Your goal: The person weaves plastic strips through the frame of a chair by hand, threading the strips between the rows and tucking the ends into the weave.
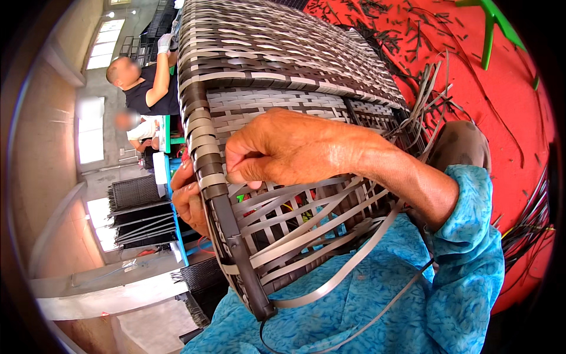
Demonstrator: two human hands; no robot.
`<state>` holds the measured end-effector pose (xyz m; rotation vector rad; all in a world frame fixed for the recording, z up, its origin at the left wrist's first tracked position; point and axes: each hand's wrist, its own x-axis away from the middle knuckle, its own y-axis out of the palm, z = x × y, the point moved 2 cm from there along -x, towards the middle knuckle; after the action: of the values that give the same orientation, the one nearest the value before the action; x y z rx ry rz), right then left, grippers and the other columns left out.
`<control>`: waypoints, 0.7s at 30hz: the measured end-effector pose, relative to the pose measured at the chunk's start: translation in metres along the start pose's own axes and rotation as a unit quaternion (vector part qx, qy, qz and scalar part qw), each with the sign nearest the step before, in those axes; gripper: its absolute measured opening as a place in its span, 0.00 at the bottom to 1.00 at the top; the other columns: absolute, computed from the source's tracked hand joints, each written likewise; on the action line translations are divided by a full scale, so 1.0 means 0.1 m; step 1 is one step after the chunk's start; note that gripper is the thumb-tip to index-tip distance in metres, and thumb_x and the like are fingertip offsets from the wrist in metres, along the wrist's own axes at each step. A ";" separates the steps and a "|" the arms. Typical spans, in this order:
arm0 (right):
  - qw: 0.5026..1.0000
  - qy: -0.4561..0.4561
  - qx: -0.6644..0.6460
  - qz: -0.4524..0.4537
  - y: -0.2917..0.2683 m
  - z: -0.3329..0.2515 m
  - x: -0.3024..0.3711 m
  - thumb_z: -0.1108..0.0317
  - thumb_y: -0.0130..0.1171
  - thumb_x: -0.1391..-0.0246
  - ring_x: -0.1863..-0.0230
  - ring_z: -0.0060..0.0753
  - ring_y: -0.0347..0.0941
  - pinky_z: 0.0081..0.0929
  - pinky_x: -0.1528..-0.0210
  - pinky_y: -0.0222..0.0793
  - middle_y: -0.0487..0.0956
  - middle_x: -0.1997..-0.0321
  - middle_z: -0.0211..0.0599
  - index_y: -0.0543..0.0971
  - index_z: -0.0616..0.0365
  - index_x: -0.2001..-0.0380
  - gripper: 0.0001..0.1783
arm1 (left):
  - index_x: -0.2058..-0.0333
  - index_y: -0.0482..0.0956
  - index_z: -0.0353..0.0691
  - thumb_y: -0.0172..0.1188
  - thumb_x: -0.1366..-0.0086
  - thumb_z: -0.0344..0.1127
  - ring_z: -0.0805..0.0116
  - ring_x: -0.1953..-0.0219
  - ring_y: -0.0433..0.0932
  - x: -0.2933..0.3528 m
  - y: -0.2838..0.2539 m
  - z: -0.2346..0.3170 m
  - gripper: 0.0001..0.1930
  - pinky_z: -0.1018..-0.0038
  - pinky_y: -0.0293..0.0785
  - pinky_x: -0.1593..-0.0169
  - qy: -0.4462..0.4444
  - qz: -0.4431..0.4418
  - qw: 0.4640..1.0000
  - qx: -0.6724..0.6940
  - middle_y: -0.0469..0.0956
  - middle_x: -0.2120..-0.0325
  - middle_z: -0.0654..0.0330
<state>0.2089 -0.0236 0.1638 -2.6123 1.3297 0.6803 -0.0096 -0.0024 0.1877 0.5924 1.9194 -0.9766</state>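
Note:
A woven wicker chair [283,44] of grey and brown flat strips leans in front of me. Strips wind round the upper part of its side bar [206,141]; lower down, the dark metal [227,215] is bare. My right hand [289,147] reaches in from the right, closed in a pinch beside the bar, on a flat grey strip [214,179] whose end its fingers hide. Curled against the bar's outer side is my left hand [188,203], partly hidden by it. Loose pale strips [330,227] cross the open panel below my right wrist and trail over my lap.
On the right, a red floor covering [489,106] is strewn with dark strip offcuts [413,35] and a green plastic chair [495,29]. More strips [530,218] lie bundled there. At left, two people [147,82] work near stacked dark woven pieces [138,194].

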 end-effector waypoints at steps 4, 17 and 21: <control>0.998 -0.018 0.066 0.012 -0.03 -0.04 -0.04 0.65 0.53 0.52 0.75 0.27 0.72 0.26 0.71 0.66 0.77 0.79 0.34 0.77 0.62 0.75 0.11 | 0.67 0.68 0.37 0.39 0.36 0.27 0.60 0.53 0.70 0.09 -0.10 0.00 0.08 0.64 0.73 0.51 -0.201 0.003 0.939 0.281 0.67 0.56 0.47; 0.993 0.101 0.049 -0.022 -0.10 -0.14 0.17 0.59 0.54 0.48 0.80 0.18 0.62 0.24 0.77 0.59 0.71 0.84 0.28 0.77 0.61 0.75 0.14 | 0.66 0.67 0.34 0.48 0.41 0.34 0.57 0.61 0.72 0.09 0.03 0.06 0.09 0.65 0.72 0.59 -0.111 0.036 0.979 0.170 0.67 0.67 0.50; 0.994 0.074 0.077 0.010 -0.05 -0.46 0.19 0.60 0.53 0.48 0.83 0.20 0.59 0.26 0.80 0.56 0.68 0.87 0.29 0.76 0.62 0.78 0.15 | 0.69 0.67 0.32 0.54 0.45 0.37 0.54 0.66 0.75 0.11 -0.03 0.00 0.13 0.63 0.76 0.67 -0.156 0.079 0.973 0.152 0.68 0.73 0.50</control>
<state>0.2380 -0.0494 0.1958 -2.5704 1.3894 0.3745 -0.0171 -0.0040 0.1797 0.7083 1.4366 -1.1924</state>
